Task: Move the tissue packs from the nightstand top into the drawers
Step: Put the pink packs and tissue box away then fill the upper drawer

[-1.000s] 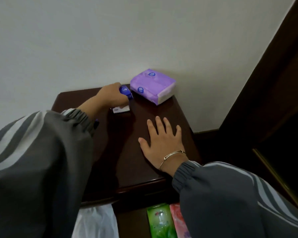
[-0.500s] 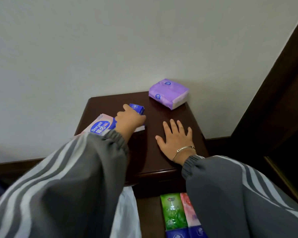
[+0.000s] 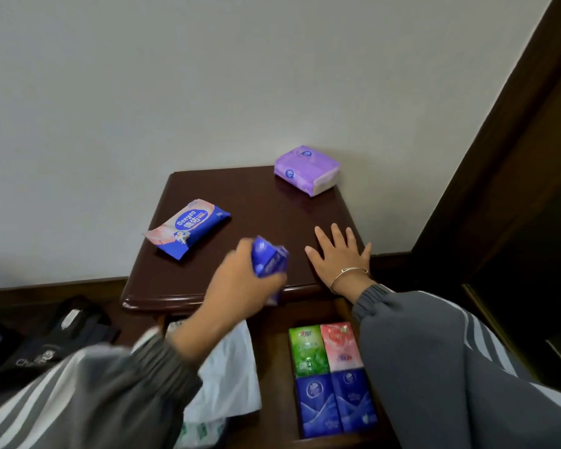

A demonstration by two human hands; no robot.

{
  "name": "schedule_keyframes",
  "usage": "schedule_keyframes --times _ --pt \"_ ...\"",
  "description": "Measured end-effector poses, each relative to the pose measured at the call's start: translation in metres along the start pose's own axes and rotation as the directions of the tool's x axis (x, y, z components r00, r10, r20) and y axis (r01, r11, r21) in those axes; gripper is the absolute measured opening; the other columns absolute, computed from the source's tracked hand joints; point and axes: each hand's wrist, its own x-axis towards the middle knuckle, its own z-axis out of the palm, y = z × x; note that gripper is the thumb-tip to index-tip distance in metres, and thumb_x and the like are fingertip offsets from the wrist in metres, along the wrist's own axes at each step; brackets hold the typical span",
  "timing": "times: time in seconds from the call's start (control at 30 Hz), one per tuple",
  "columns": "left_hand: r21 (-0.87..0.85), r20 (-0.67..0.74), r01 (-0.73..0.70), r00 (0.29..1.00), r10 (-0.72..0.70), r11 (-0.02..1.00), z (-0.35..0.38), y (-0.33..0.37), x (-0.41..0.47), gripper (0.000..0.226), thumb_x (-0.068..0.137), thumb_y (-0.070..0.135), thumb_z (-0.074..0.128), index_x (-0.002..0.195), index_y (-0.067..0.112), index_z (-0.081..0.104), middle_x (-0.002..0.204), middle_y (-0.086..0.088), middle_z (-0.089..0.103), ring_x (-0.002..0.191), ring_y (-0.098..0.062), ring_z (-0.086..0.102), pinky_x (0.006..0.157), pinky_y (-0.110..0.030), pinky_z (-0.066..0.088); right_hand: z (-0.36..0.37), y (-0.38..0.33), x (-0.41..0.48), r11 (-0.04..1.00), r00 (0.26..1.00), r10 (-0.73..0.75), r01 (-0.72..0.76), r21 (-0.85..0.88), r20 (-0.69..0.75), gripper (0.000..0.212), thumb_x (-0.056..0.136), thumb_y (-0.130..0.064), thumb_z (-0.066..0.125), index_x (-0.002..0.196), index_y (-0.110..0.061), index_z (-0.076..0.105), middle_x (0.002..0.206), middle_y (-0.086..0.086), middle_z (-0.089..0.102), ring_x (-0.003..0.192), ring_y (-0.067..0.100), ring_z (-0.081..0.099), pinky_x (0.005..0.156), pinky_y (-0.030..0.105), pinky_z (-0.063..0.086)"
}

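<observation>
My left hand (image 3: 240, 286) grips a small blue tissue pack (image 3: 269, 261) above the front edge of the dark wooden nightstand (image 3: 208, 286). My right hand (image 3: 339, 254) lies flat, fingers spread, on the top near its front right corner. A blue and pink wipes pack (image 3: 188, 226) lies on the left of the top. A purple tissue pack (image 3: 306, 170) sits at the back right corner. Below, the open drawer (image 3: 272, 367) holds a green pack (image 3: 308, 350), a pink pack (image 3: 340, 346) and two blue packs (image 3: 336, 403).
A white plastic bag (image 3: 230, 377) lies in the drawer's left half. Dark bags (image 3: 46, 345) sit on the floor to the left. A dark wooden frame (image 3: 515, 157) rises on the right; a white wall stands behind the nightstand.
My left hand lifted the small blue pack from the back of the top and carried it toward the front edge over the drawer. The right hand stayed flat.
</observation>
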Motion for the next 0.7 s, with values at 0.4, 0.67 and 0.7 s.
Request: schedule_keyframes --times 0.4,0.67,0.7 --pt "0.031 0.081 0.442 0.893 -0.443 0.897 0.087 -0.063 -0.084 0.048 0.078 0.026 0.068 0.114 0.004 0.045 0.117 -0.018 0.058 0.107 -0.035 0.057 0.090 -0.040 0.047 0.008 0.004 -0.019 0.999 0.983 -0.001 -0.007 -0.040 -0.181 0.057 0.092 -0.056 0.029 0.144 -0.035 0.026 0.156 0.000 0.021 0.144 0.027 0.013 0.108 0.055 0.020" --pt "0.357 0.326 0.328 0.834 -0.446 0.875 0.093 -0.072 -0.102 0.090 0.082 0.057 0.059 0.146 0.011 0.016 0.136 -0.016 0.049 0.122 -0.031 0.052 0.100 -0.041 0.044 0.012 0.005 -0.019 0.999 0.966 -0.006 -0.005 -0.042 -0.259 0.055 0.090 -0.054 0.033 0.141 -0.034 0.033 0.153 0.001 0.029 0.142 0.027 0.020 0.105 0.054 0.024" --pt "0.372 0.316 0.312 0.843 -0.435 0.874 0.093 -0.072 -0.100 0.094 0.084 0.059 0.056 0.150 0.014 0.007 0.138 -0.017 0.046 0.122 -0.030 0.052 0.101 -0.042 0.044 0.012 0.005 -0.018 0.999 0.966 -0.009 -0.002 -0.043 -0.260 0.055 0.090 -0.054 0.033 0.141 -0.034 0.033 0.153 0.002 0.029 0.142 0.028 0.020 0.105 0.054 0.024"
